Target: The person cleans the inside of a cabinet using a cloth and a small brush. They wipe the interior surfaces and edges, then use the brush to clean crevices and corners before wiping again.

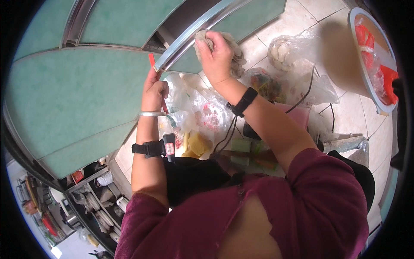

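My right hand (216, 55) grips a crumpled beige cloth (237, 51) against the metal edge (182, 42) of an open green cabinet door (254, 19). My left hand (153, 92) is at the near end of that edge, its fingers closed around a thin red strip (151, 60). The strip sticks out above the fingers, and a bit of red shows below the hand. Exactly what it is cannot be told. Whether the left fingers also touch the door end is unclear.
More green cabinet panels (77, 94) stand at the left, above a shelf (92, 194) of dishes. Plastic bags (207, 113) lie on the tiled floor below my hands. A bin (343, 61) with red bags stands at right. A dark cable (305, 90) loops near my right arm.
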